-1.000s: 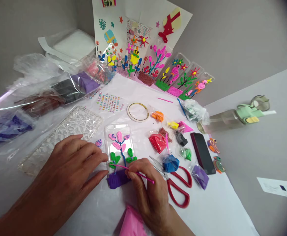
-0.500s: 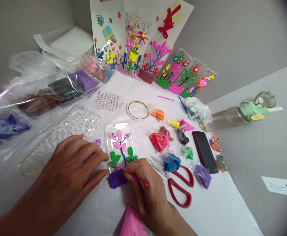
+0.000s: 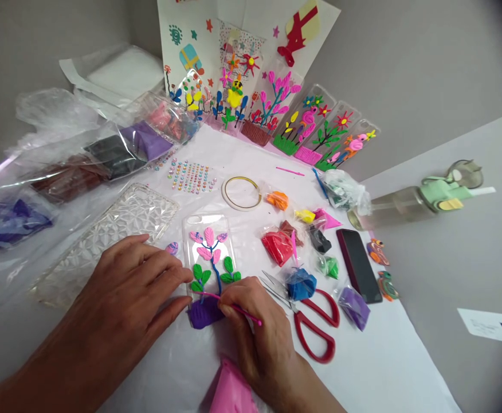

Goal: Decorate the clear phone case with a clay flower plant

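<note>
The person is working detail into the purple clay pot [image 3: 206,312] at the bottom of the clear phone case [image 3: 210,252] on the tabletop [image 3: 375,367]: the left hand [image 3: 126,289] lies flat, fingers spread, steadying the case's edge, the right hand [image 3: 255,330] pinches a thin pink stick [image 3: 229,304] whose tip rests on the clay, and the next press likely calls for light, even pressure.

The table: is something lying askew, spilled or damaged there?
One thing: the clear bottle with a green cap lies on its side at the right edge of the white sheet; I see no spill. The red scissors lie open beside the right hand. Otherwise just craft clutter.
</note>
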Available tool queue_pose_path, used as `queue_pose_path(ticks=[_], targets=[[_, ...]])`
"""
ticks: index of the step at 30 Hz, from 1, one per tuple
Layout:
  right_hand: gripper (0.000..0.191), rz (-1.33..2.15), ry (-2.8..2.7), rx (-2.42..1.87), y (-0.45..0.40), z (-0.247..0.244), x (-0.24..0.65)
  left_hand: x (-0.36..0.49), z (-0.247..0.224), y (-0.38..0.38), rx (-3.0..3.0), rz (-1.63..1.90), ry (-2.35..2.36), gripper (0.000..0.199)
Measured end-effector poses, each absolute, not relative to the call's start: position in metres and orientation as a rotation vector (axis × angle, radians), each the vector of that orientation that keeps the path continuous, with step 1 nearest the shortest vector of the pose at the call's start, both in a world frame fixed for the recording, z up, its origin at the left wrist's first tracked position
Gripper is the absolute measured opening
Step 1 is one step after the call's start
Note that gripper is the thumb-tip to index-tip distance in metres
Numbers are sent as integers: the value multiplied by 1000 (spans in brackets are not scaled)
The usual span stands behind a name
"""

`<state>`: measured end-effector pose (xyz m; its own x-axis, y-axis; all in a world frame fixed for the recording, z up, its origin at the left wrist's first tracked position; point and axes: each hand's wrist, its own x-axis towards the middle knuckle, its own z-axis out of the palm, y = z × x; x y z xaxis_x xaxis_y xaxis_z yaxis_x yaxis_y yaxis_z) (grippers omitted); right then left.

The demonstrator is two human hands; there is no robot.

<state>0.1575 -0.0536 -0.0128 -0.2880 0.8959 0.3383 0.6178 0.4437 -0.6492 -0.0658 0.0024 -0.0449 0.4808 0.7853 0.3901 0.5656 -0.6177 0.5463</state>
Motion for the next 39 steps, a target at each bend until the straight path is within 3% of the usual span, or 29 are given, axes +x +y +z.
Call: queue_pose_path(ticks=[6, 11, 28, 39], targets=[[16, 542, -1995, -1288, -53, -9, 158, -72, -46, 6, 2582, 750, 1010, 16], [21, 587, -1792, -1314, -54, -4, 159, -67, -44, 0, 2399, 871, 1141, 16], [14, 442, -2046, -1273, -55, -13, 155, -65, -46, 0, 2467, 857, 1064, 14], [24, 462, -2153, -1246, -52, -12, 156, -65, -45, -2, 2416, 853, 1093, 17]])
